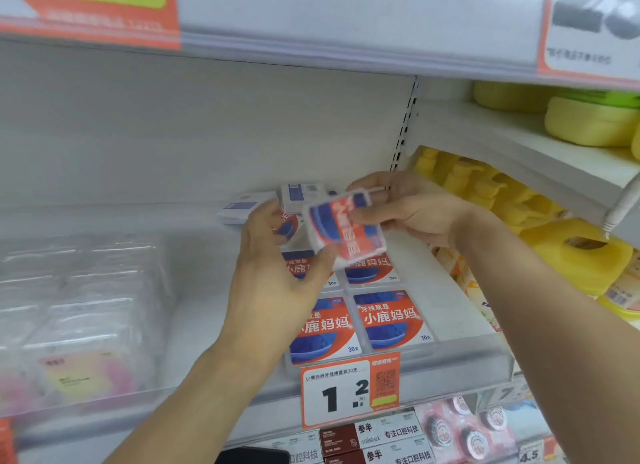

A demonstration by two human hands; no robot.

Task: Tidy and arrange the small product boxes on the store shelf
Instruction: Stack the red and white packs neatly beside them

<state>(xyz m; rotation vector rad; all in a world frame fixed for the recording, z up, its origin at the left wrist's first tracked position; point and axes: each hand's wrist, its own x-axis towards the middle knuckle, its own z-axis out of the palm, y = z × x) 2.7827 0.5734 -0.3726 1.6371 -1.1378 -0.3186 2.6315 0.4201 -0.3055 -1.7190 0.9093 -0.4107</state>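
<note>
A small clear floss box [344, 228] with a red and blue label hangs tilted above the shelf, held between both hands. My left hand [277, 273] grips its lower left corner with thumb and fingers. My right hand [408, 209] pinches its upper right edge. Below lie flat boxes of the same kind in two columns, the front right box [391, 320] and the front left box [325, 332] showing their labels. Behind my hands, two boxes [247, 207] [303, 191] lie loose with their white backs up. Another box is partly hidden under my left hand.
The white shelf [207, 273] has a clear front rail with an orange price tag [349, 391]. Clear packs [79, 307] fill the left. Yellow bottles [554, 242] stand right of the divider. The upper shelf edge [346, 44] hangs close overhead. Boxed goods sit on the shelf below.
</note>
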